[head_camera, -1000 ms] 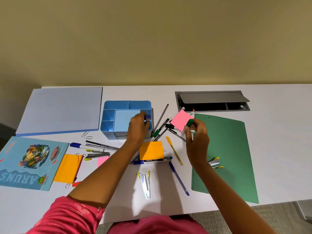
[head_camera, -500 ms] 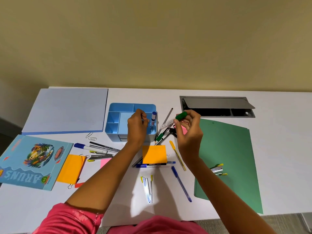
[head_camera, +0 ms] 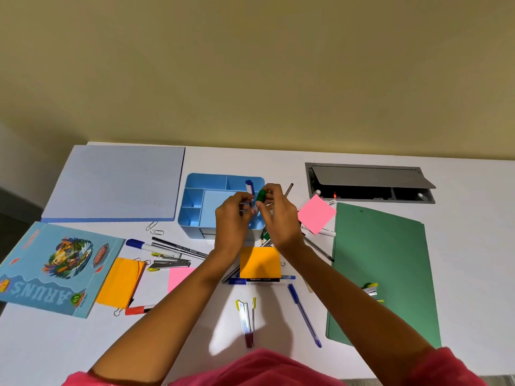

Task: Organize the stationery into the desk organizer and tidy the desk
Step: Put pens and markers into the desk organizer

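A light blue desk organizer [head_camera: 195,201] stands at the desk's middle, with a blue-capped marker [head_camera: 249,186] upright in its right rear compartment. Over the organizer's right side my right hand [head_camera: 278,218] pinches a green-capped marker [head_camera: 261,195], held nearly upright. My left hand [head_camera: 232,222] is close beside it with curled fingers touching the same marker's lower end. Several pens [head_camera: 288,190] lie in a pile just right of the organizer, mostly hidden by my hands. An orange sticky pad [head_camera: 260,261] lies in front of the organizer.
A lilac folder [head_camera: 117,182] lies back left, a blue notebook [head_camera: 55,263] front left, a green folder [head_camera: 384,274] right. Markers, a stapler [head_camera: 170,264], paper clips, orange [head_camera: 119,282] and pink notes [head_camera: 316,214] and a blue pen [head_camera: 305,316] are scattered. An open cable hatch [head_camera: 370,182] is back right.
My left hand has left the blue marker standing in the organizer. My right hand lifted the green marker from the pile and carried it left over the organizer, where both hands meet.
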Available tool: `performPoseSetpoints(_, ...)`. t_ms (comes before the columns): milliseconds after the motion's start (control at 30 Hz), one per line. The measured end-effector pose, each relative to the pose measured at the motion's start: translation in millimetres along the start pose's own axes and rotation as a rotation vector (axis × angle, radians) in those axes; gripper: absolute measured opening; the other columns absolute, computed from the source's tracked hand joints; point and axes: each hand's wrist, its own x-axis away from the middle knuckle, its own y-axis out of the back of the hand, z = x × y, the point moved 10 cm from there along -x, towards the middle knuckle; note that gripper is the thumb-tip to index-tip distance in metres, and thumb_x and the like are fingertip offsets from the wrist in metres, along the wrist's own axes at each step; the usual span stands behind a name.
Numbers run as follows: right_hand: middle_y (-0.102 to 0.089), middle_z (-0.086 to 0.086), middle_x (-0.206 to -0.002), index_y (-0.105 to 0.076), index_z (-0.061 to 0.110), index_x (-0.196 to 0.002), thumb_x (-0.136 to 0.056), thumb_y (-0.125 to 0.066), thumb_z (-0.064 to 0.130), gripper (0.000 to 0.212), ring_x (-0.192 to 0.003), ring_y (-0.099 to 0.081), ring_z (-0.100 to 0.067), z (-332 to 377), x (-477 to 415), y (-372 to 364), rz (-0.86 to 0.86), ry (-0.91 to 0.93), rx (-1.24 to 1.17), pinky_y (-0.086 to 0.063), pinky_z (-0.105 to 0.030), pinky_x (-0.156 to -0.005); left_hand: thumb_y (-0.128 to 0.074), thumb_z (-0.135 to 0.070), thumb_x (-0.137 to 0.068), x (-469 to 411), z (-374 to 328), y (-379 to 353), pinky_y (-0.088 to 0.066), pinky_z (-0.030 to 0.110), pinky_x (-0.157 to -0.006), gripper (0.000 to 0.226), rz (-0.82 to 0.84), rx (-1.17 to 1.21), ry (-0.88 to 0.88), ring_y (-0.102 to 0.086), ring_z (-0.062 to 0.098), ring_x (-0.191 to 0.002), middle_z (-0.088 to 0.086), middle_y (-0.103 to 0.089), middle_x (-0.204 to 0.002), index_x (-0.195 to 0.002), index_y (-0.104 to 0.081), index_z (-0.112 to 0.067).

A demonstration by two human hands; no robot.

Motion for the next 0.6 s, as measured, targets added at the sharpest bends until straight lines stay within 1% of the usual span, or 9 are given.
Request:
performPoseSetpoints(67,-0.063,-0.011,-0.107,-0.047,0.010,-0.120,-0.095,-0.054,0.020,0.027,-0.094,-0.064,-0.020,-4,-5,-10,0.033,0.002,0.036,-0.054,-0.026,-0.075,-0.068,-0.011,-0.085,0,1,-2,-0.048,0.014,-0.080,0.030,0.009,-0.003,0.013,-0.065,0.019,-0.097,0.009,-0.067,-0.110,-0.114,-0.063,-0.011)
performPoseSetpoints(133,-0.063,-0.013,-0.106,-0.047,0.009,-0.118,-0.096,-0.053,0.019,0.025,-0.094,-0.064,-0.022,-5,-10,-18,0.059,0.024,0.071,-0.055,-0.027,-0.075,-0.069,-0.010,-0.083,0,3,-3,-0.047,0.016,-0.082,0.033,0.014,-0.016,0.029,-0.064,0.020,-0.098,0.010,-0.066,-0.111,-0.115,-0.063,-0.009)
performPoseSetpoints(233,-0.062,-0.016,-0.105,-0.049,0.006,-0.117,-0.096,-0.053,0.019,0.025,-0.095,-0.062,-0.025,-10,-16,-28,0.088,0.044,0.148,-0.056,-0.037,-0.077,-0.071,-0.009,-0.081,-2,6,-6,-0.048,0.019,-0.082,0.036,0.025,-0.033,0.048,-0.064,0.022,-0.098,0.010,-0.065,-0.111,-0.116,-0.062,-0.008)
performPoseSetpoints(367,-0.063,-0.016,-0.103,-0.053,0.005,-0.116,-0.096,-0.053,0.019,0.025,-0.096,-0.060,-0.027,-19,-23,-37,0.116,0.027,0.196,-0.054,-0.039,-0.078,-0.068,-0.005,-0.084,-6,12,-6,-0.040,0.007,-0.076,0.033,0.022,-0.054,0.080,-0.062,0.020,-0.099,0.010,-0.064,-0.113,-0.116,-0.061,-0.008)
performPoseSetpoints(400,-0.063,-0.016,-0.104,-0.054,0.004,-0.116,-0.096,-0.052,0.020,0.025,-0.098,-0.060,-0.027,-20,-25,-38,0.116,0.030,0.190,-0.053,-0.036,-0.081,-0.067,-0.004,-0.084,-7,12,-7,-0.040,0.006,-0.076,0.032,0.023,-0.054,0.083,-0.062,0.019,-0.098,0.010,-0.064,-0.113,-0.115,-0.061,-0.008)
performPoseSetpoints(433,-0.064,-0.015,-0.106,-0.055,0.004,-0.116,-0.096,-0.052,0.019,0.025,-0.100,-0.059,-0.025,-22,-26,-37,0.104,0.029,0.175,-0.050,-0.030,-0.083,-0.067,-0.004,-0.083,-8,12,-7,-0.040,0.005,-0.075,0.032,0.024,-0.054,0.083,-0.062,0.017,-0.096,0.010,-0.064,-0.112,-0.114,-0.061,-0.009)
performPoseSetpoints(500,-0.065,-0.013,-0.106,-0.058,0.003,-0.115,-0.096,-0.053,0.016,0.023,-0.099,-0.059,-0.022,-24,-29,-23,0.027,0.033,0.128,-0.041,-0.016,-0.082,-0.067,-0.002,-0.083,-10,12,-6,-0.039,-0.001,-0.068,0.031,0.021,-0.051,0.085,-0.060,0.014,-0.092,0.009,-0.064,-0.112,-0.113,-0.061,-0.008)
performPoseSetpoints(567,-0.066,-0.013,-0.100,-0.061,0.000,-0.108,-0.094,-0.055,0.008,0.017,-0.092,-0.061,-0.022,-24,-30,-4,-0.076,0.087,0.111,-0.038,-0.011,-0.079,-0.065,-0.001,-0.085,-9,12,-3,-0.038,-0.005,-0.066,0.029,0.005,-0.039,0.088,-0.057,0.010,-0.089,0.009,-0.064,-0.111,-0.113,-0.061,-0.008)
performPoseSetpoints(600,-0.066,-0.014,-0.095,-0.062,-0.003,-0.102,-0.092,-0.056,0.003,0.013,-0.087,-0.062,-0.022,-24,-29,5,-0.118,0.143,0.117,-0.041,-0.011,-0.077,-0.063,0.000,-0.086,-8,11,0,-0.039,-0.004,-0.068,0.028,-0.009,-0.032,0.076,-0.057,0.010,-0.089,0.008,-0.063,-0.111,-0.112,-0.061,-0.009)
